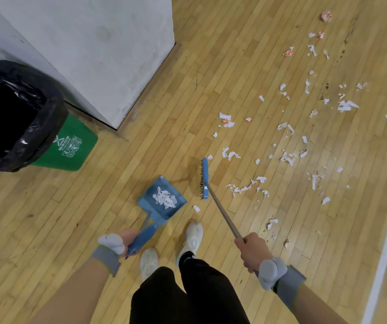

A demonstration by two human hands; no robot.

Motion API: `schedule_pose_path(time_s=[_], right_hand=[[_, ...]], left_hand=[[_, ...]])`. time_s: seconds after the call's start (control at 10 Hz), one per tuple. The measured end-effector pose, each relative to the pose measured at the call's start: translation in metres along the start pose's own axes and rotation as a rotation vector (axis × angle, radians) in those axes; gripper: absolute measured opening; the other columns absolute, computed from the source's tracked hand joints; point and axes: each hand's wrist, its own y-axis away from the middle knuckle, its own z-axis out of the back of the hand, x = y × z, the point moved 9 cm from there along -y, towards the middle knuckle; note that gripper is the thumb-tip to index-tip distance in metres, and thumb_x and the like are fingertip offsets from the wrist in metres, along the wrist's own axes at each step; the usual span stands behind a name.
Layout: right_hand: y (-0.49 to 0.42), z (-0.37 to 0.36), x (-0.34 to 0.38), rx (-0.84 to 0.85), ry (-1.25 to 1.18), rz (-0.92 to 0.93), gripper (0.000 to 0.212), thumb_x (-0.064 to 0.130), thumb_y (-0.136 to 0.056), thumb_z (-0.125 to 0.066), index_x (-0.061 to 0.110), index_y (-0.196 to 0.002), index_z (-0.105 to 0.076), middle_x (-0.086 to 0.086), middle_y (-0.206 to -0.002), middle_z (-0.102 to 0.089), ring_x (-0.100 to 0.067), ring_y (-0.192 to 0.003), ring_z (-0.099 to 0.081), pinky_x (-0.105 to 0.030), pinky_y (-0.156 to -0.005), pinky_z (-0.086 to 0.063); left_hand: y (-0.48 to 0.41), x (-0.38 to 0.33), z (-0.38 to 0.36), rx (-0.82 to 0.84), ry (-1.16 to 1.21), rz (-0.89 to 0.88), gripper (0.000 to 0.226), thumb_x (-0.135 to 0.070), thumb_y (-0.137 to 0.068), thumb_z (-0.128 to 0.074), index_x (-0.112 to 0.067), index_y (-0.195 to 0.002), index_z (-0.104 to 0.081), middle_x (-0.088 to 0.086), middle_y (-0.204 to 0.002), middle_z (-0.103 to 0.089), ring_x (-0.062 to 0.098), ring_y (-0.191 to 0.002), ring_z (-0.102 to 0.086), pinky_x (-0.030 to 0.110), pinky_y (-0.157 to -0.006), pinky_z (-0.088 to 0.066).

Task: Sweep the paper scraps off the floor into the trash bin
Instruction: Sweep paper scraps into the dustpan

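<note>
**Item 1, left hand** (129, 233): fingers wrapped round the blue handle of the dustpan (151, 191). The pan hangs low over the wooden floor (71, 218), just ahead of the wearer's white shoes (193, 237). I cannot tell whether its lip touches the boards.

**Item 2, pan load** (164, 199): a small heap of white scraps, not yet tipped out.

**Item 3, right hand** (253, 251): clenched round the upper end of the metal shaft of the broom (205, 176). The blue head is down by the floor just right of the pan, between it and the litter.

**Item 4, paper scraps** (346, 105): mostly white, a few marked red, strewn widely to the right and far right. One ragged row (241, 189) lies just beside the broom head, and a lone piece (196, 208) lies near the pan.

**Item 5, trash bin** (75, 136): green with a black liner, at far left against the white pillar (106, 54), well apart from the pan. Its inside is too dark for me to read.

**Status, my judgement:** early. One modest load is gathered and none is confirmed binned. The bulk of the scatter has yet to be swept, followed by the carry to the bin.
</note>
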Motion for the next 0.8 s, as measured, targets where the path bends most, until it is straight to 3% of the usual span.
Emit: schedule_pose_path(time_s=[0.1, 0.2, 0.3, 0.5, 0.6, 0.8], right_hand=[[0.007, 0.001, 0.001, 0.004, -0.053, -0.029, 0.024, 0.026, -0.097, -0.053, 0.004, -0.089, -0.051, -0.012, -0.072, -0.053, -0.021, -0.050, -0.047, -0.024, -0.045, -0.041], [0.021, -0.003, 0.003, 0.036, -0.166, -0.075, 0.021, 0.022, -0.096, -0.055, 0.003, -0.088, -0.051, -0.012, -0.066, -0.050, -0.019, -0.046, -0.041, -0.022, -0.042, -0.035], [0.035, -0.008, 0.010, 0.049, -0.277, -0.107, 0.026, 0.024, -0.097, -0.055, 0.002, -0.085, -0.052, -0.011, -0.060, -0.049, -0.017, -0.042, -0.038, -0.020, -0.041, -0.030], [0.064, -0.022, 0.033, 0.188, -0.402, -0.091, 0.032, 0.015, -0.103, -0.040, 0.007, -0.072, -0.047, -0.002, -0.043, -0.038, -0.013, -0.029, -0.030, -0.016, -0.035, -0.023], [0.072, -0.028, 0.042, 0.150, -0.443, -0.062, 0.033, 0.018, -0.101, -0.047, 0.005, -0.070, -0.048, -0.002, -0.039, -0.040, -0.012, -0.024, -0.031, -0.013, -0.034, -0.025], [0.100, -0.041, 0.069, 0.132, -0.478, -0.031, 0.033, 0.018, -0.099, -0.050, 0.004, -0.069, -0.051, -0.006, -0.049, -0.041, -0.013, -0.027, -0.032, -0.015, -0.033, -0.026]], left_hand=[[0.014, 0.021, 0.005, -0.001, 0.220, 0.066, 0.038, -0.005, -0.100, -0.036, -0.004, -0.065, -0.047, 0.009, -0.047, -0.048, 0.016, -0.027, -0.045, 0.011, -0.031, -0.034], [0.037, 0.042, 0.001, 0.088, 0.241, 0.088, 0.035, -0.007, -0.101, -0.034, -0.003, -0.070, -0.048, 0.010, -0.050, -0.048, 0.019, -0.033, -0.046, 0.012, -0.031, -0.035], [0.062, 0.052, 0.010, 0.087, 0.324, 0.088, 0.024, -0.010, -0.100, -0.040, -0.003, -0.079, -0.049, 0.011, -0.067, -0.048, 0.019, -0.046, -0.049, 0.017, -0.034, -0.040], [0.126, 0.040, 0.015, 0.233, 0.402, 0.032, 0.031, -0.014, -0.102, -0.035, -0.009, -0.072, -0.043, 0.006, -0.065, -0.038, 0.013, -0.038, -0.047, 0.016, -0.036, -0.037], [0.148, 0.038, 0.016, 0.284, 0.521, 0.009, 0.032, -0.014, -0.101, -0.029, -0.011, -0.070, -0.039, 0.003, -0.060, -0.037, 0.011, -0.036, -0.044, 0.015, -0.037, -0.033], [0.194, 0.035, 0.025, 0.377, 0.605, -0.085, 0.030, -0.011, -0.099, -0.029, -0.012, -0.072, -0.042, 0.000, -0.059, -0.040, 0.010, -0.038, -0.043, 0.017, -0.036, -0.031]])
